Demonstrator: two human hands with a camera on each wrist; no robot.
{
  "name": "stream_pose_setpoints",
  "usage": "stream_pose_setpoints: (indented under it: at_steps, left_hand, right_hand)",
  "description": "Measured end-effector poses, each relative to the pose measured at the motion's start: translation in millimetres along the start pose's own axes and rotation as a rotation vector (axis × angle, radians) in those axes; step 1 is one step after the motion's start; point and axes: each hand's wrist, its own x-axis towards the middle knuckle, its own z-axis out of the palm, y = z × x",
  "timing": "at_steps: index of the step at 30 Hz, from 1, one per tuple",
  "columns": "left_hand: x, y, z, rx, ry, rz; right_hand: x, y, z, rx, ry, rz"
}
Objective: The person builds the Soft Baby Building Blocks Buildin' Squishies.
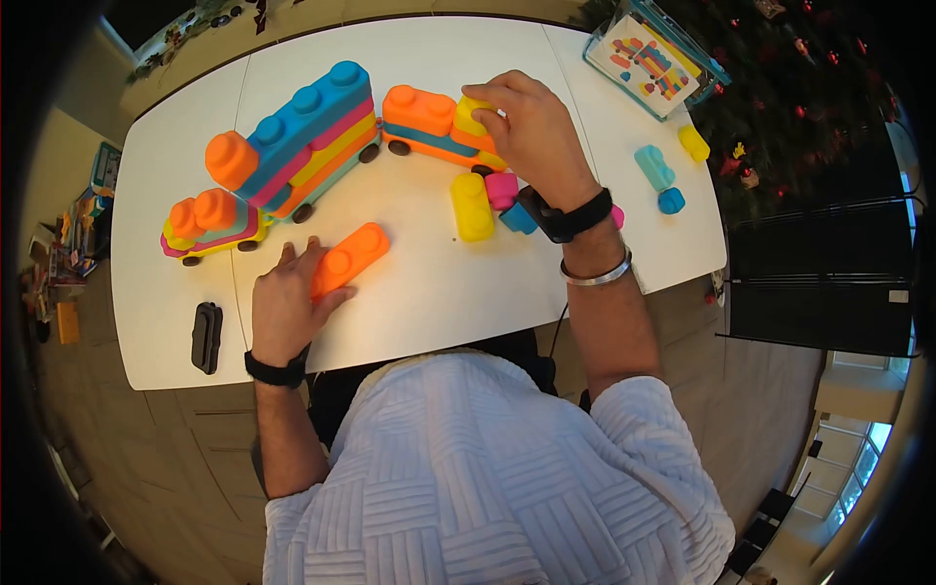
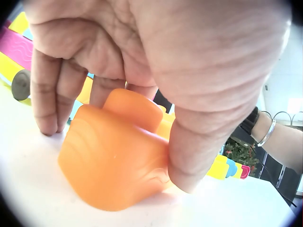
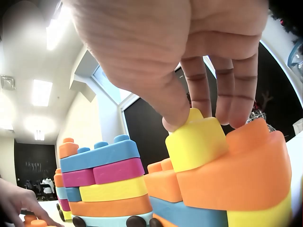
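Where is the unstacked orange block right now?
In the head view, left of centre, the orange block is held by the left hand, on the near side of the blue-topped stack.

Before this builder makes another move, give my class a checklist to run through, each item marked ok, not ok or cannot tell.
1. Right hand pinching the yellow block: ok.
2. Yellow block pressed fully down onto the right-hand car: cannot tell.
3. Left hand gripping the long orange block: ok.
4. Long orange block joined to the tall middle car: not ok, it is apart from it.
5. Space beside the right-hand car free of spare pieces: not ok, a loose yellow block is close by.
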Motion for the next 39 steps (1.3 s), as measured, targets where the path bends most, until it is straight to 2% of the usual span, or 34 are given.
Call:
stream_pose_setpoints:
  at_steps: [2, 6, 9, 11, 15, 18, 20, 24, 26, 29, 31, 32, 34, 36, 38, 39]
  left_hand:
    - [1.7, 0.6, -0.4, 0.003, -0.032, -0.023]
    - [-0.9, -7.8, 7.6, 0.043, 0.046, 0.061]
    - [-1.9, -8.8, 8.5, 0.055, 0.065, 0.073]
    - [-1.7, -9.1, 8.9, 0.06, 0.065, 0.074]
    - [-1.5, -10.7, 9.5, 0.051, 0.061, 0.079]
    - [0.7, -6.3, 5.6, 0.043, 0.032, 0.052]
    - [1.0, -5.0, 3.1, 0.045, 0.008, 0.026]
    - [2.1, -4.1, 4.2, 0.062, 0.003, 0.022]
    - [2.2, -3.3, 5.3, 0.083, 0.006, 0.024]
    - [2.8, -1.3, 2.3, 0.1, -0.049, 0.009]
    - [3.2, 5.4, -3.3, -0.059, -0.118, -0.06]
    - [2.5, 6.3, -4.0, -0.041, -0.122, -0.048]
    - [1.4, 6.8, -4.8, 0.014, 0.014, 0.099]
    - [5.4, 28.1, -20.1, 0.031, -0.021, 0.084]
    - [10.8, 46.6, -27.8, 0.021, 0.045, 0.225]
    - [14.5, 55.9, -28.8, -0.003, 0.04, 0.28]
  right_hand:
    - [-2.3, 1.6, 1.7, 0.046, 0.023, 0.004]
    - [-8.1, 0.7, 2.1, 0.064, 0.024, 0.06]
    - [-15.1, 2.1, 1.4, 0.066, 0.038, 0.021]
    - [-25.2, -0.9, -4.6, 0.056, 0.171, -0.072]
    - [-47.6, -1.8, -23.4, 0.095, 0.198, -0.008]
    - [-66.4, 12.0, -34.5, 0.065, 0.163, 0.008]
    - [-78.9, 12.7, -43.0, 0.043, 0.069, 0.11]
    - [-101.9, 13.8, -38.3, 0.04, -0.006, 0.16]
    - [-110.2, 8.0, -26.3, 0.103, -0.064, 0.149]
    - [-117.4, -14.8, -8.1, 0.036, -0.144, 0.132]
    - [-115.9, -33.8, 0.1, -0.086, -0.27, 0.174]
    - [-115.9, -39.4, 5.1, -0.078, -0.254, 0.186]
    - [-115.1, -46.6, 13.2, -0.155, -0.232, 0.218]
    - [-117.7, -45.9, 22.3, -0.147, -0.158, 0.229]
    - [-118.9, -44.1, 25.3, -0.144, -0.086, 0.237]
    - [-118.6, -42.5, 24.9, -0.125, -0.117, 0.238]
